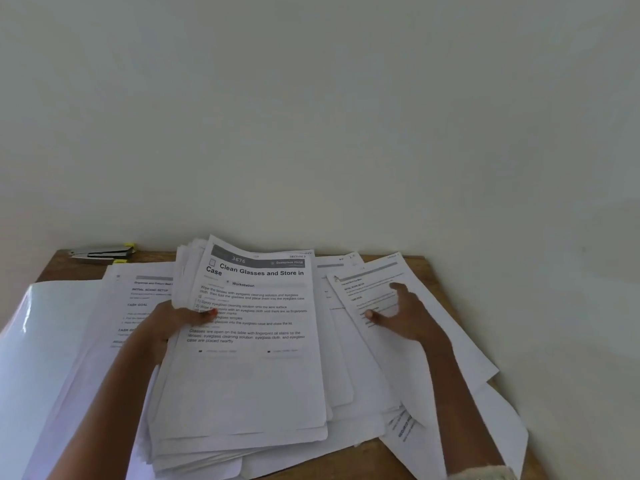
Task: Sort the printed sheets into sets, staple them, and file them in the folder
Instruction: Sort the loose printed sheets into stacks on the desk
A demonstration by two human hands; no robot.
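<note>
"3676", "Clean Glasses" on top sheet [249,341]

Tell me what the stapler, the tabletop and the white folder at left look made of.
Stapler: silvery metal with a sheen, yellow ends probably plastic. Tabletop: brown wood or veneer, matte, faint grain. Folder: glossy plastic or coated card, given its bright glare.

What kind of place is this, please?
Probably a paperwork desk in an office or home: a wooden table against a plain wall, covered with printed sheets, with a stapler at its far left corner.
</note>
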